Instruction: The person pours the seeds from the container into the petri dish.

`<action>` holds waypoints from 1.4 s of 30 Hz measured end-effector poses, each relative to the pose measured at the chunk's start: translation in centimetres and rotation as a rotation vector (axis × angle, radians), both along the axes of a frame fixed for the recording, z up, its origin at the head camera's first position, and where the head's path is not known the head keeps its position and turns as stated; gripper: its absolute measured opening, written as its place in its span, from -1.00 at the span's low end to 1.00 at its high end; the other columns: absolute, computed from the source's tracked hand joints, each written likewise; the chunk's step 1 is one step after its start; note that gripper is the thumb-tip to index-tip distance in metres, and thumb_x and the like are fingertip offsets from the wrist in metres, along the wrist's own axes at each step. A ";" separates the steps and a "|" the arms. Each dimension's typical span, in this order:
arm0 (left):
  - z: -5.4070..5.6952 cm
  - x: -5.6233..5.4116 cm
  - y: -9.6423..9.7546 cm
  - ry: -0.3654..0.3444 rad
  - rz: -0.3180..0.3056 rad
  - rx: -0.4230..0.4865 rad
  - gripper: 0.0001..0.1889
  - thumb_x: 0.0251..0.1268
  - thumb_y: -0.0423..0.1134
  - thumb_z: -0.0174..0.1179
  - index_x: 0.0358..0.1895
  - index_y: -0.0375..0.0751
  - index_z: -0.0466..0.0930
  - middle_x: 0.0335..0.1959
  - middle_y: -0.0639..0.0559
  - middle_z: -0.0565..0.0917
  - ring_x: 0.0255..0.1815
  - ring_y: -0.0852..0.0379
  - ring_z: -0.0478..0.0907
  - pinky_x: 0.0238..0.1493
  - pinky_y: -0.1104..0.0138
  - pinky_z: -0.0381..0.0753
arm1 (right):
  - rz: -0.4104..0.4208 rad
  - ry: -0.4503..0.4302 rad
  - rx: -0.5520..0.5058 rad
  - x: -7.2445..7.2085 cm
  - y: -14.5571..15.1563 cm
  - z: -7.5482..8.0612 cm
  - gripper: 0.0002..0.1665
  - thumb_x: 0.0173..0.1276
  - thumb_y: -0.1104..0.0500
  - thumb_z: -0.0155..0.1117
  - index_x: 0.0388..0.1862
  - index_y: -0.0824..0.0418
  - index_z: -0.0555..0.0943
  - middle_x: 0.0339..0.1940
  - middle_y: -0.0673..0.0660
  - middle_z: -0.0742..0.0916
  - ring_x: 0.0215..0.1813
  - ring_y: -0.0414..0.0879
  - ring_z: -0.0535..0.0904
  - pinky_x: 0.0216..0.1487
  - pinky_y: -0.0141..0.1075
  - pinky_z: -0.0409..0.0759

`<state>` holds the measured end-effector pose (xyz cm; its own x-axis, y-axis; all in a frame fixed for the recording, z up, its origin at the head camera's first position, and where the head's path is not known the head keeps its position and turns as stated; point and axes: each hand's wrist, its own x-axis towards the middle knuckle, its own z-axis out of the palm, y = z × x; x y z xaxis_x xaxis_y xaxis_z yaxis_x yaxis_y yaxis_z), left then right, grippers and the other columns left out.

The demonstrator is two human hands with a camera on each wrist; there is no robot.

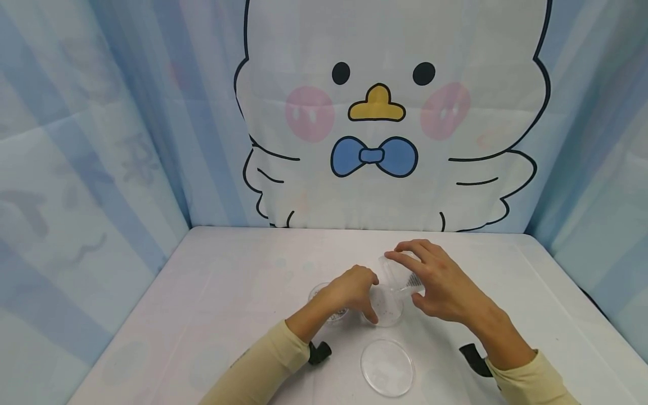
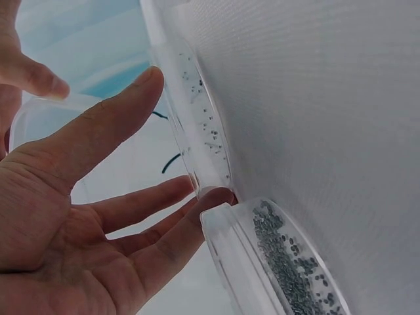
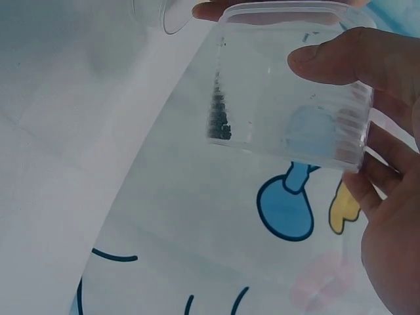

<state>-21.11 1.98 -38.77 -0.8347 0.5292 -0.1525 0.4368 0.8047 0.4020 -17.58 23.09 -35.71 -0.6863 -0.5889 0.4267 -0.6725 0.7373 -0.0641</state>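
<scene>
My left hand [image 1: 354, 289] holds a clear, shallow round dish [image 1: 388, 309] by its sides, the thumb [image 2: 125, 118] on one side and fingers on the other. A few dark specks lie scattered in that dish. My right hand [image 1: 445, 284] grips a clear plastic container [image 3: 282, 85], tilted over the dish with its mouth toward it. Small dark grains [image 3: 220, 118] are gathered in one corner of the container. Beside the left fingers stands a second clear dish [image 2: 239, 256], with many dark grains [image 2: 282, 262] in it, partly hidden by the left hand in the head view.
A clear round lid or dish [image 1: 387, 368] lies flat on the white table [image 1: 243, 281], nearer the front edge. Dark wrist straps [image 1: 320, 352] show at both sleeves. A curtain with a cartoon bird [image 1: 374, 202] hangs behind the table.
</scene>
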 end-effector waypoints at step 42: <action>0.0 0.1 0.1 0.002 0.014 -0.001 -0.22 -0.17 -0.12 0.75 0.23 -0.28 0.67 0.18 -0.08 0.72 0.25 0.01 0.58 0.31 0.18 0.63 | -0.008 0.062 0.044 0.2 -0.3 0.2 0.06 -0.21 0.38 0.71 0.40 0.01 0.59 0.32 0.16 0.62 0.44 0.25 0.44 0.41 0.29 0.47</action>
<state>-21.00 2.06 -38.73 -0.8426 0.5169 -0.1510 0.4259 0.8113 0.4005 -17.39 22.82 -35.49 -0.6644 -0.6026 0.4420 -0.6680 0.7440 0.0102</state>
